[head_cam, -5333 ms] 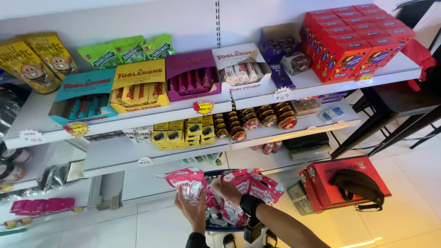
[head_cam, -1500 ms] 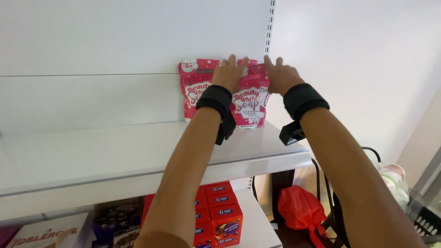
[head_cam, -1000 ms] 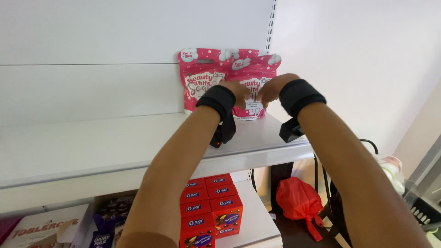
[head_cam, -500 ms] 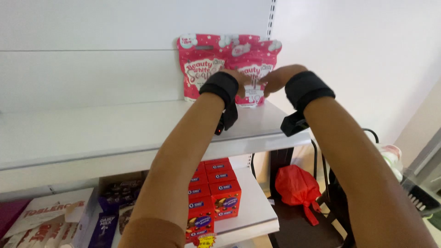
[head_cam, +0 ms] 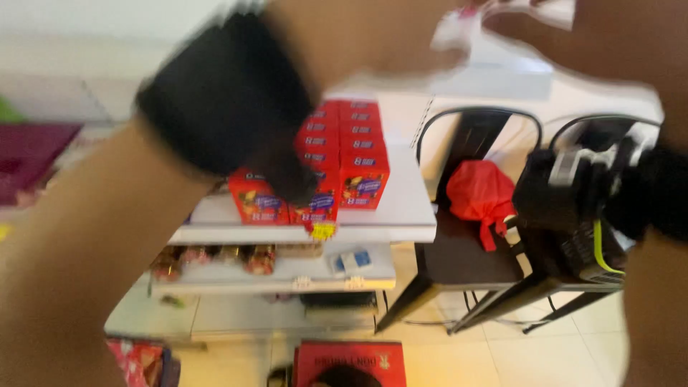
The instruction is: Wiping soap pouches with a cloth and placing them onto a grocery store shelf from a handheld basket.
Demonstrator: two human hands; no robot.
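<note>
Both hands are lifted close to the lens at the top edge of the view, the left hand (head_cam: 373, 36) and the right hand (head_cam: 616, 43) smeared by motion, with their fingers cut off or lost in the blur. I cannot tell how far either grip is closed. A pale and pink scrap of packet (head_cam: 530, 8) shows between them at the very top. It seems to be what they are handling, though I cannot tell whether they are touching it.

Each wrist carries a black band: the left band (head_cam: 229, 93) fills the upper left, and the right band (head_cam: 645, 197) has a small device beside it.

Below the arms, stacked red boxes (head_cam: 344, 165) stand on a white shelf (head_cam: 408, 226), with a yellow tag (head_cam: 322, 230) at its front lip. A lower shelf (head_cam: 287, 276) holds a row of brown round sweets (head_cam: 215, 259). To the right, a black chair (head_cam: 466, 258) bears a red bag (head_cam: 479, 195).

In my judgement the work overhead goes best with both hands sharing the packet's weight at its sides. The head should be raised so the packet is in sight, and the forearms kept clear of the red boxes below.
</note>
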